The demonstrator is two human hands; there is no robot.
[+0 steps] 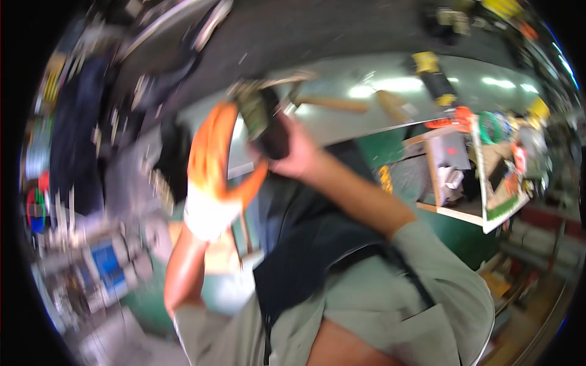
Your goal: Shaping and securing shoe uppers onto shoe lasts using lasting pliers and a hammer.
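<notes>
A dark shoe (255, 113), patterned green and black as far as the blur shows, is held up in front of me over the bench edge. My right hand (297, 145), bare, grips its right side and lower end. On the other side, my left hand (210, 158) wears an orange-coated glove with a white cuff. Its long fingers reach up to the shoe's left edge, and the thumb meets the lower end. Just beyond the shoe lies a hammer (332, 104) with a wooden handle. Motion blur hides finer detail.
A grey metal bench (360, 125) runs across, with a dark conveyor belt (293, 36) beyond it. To the right stand a yellow-and-black object (434, 79) and a white-edged box (482, 177) of mixed items. Dark shoes or uppers (171, 152) sit at left.
</notes>
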